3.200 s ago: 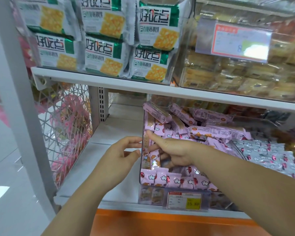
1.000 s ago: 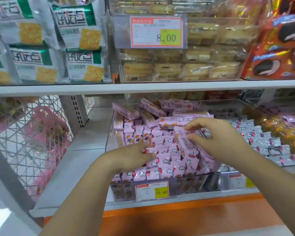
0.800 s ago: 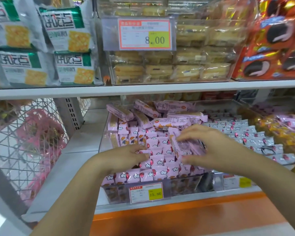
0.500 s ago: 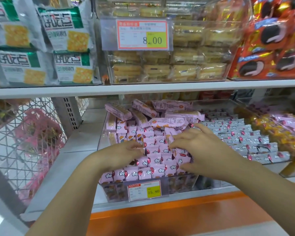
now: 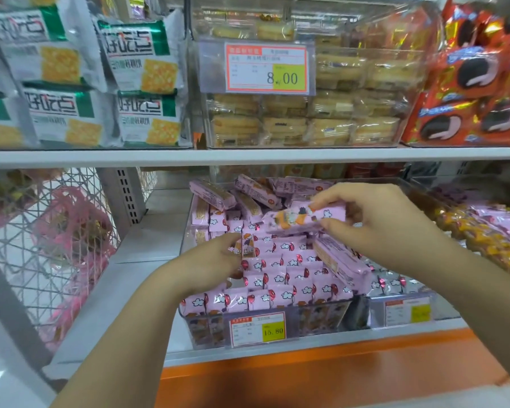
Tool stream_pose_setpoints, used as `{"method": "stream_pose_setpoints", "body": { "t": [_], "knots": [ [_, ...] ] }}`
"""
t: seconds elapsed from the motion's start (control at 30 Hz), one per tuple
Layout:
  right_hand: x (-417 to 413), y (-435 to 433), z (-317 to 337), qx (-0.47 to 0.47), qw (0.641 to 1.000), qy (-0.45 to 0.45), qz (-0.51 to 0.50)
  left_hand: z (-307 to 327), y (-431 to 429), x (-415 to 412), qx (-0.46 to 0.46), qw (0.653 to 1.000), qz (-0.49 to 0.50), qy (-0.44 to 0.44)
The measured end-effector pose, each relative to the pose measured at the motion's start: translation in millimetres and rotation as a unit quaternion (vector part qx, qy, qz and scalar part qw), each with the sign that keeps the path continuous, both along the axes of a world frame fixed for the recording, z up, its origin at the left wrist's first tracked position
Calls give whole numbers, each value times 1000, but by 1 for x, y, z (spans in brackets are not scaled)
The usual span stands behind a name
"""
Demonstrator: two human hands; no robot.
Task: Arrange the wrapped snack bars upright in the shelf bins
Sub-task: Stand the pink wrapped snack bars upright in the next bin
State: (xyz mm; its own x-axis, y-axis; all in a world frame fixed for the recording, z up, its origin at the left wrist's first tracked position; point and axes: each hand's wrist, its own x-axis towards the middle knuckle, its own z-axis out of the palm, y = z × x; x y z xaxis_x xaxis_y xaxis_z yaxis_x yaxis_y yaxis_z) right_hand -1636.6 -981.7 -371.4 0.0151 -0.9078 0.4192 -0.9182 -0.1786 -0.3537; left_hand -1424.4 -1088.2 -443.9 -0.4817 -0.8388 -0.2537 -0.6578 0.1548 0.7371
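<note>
Right hand (image 5: 374,228) pinches a pink bar (image 5: 301,220) flat above the bin (image 5: 206,329); left hand (image 5: 209,262) grips an upright bar (image 5: 248,247) in the rows. Forcing it in could topple packed neighbours

Glossy pink plastic-film wrappers on the snack bars (image 5: 304,220), clear smooth plastic bin (image 5: 321,316), matt white painted metal shelf (image 5: 136,278), white wire mesh panel (image 5: 42,237), paper price label (image 5: 258,328), shiny red foil cookie packs (image 5: 477,83)
</note>
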Motion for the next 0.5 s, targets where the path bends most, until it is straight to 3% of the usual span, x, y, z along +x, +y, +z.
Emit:
{"method": "stream_pose_setpoints", "body": {
  "t": [0.23, 0.4, 0.5],
  "knots": [
    [30, -61, -11, 85, 990, 21, 113, -1, -2, 1, 23, 999, 20, 36],
    [37, -88, -26, 115, 988, 17, 100, -4, -6, -2, 41, 998, 31, 48],
    [42, -92, -31, 134, 986, 23, 99, -5, -8, -4, 38, 999, 14, 12]
  ]
}}
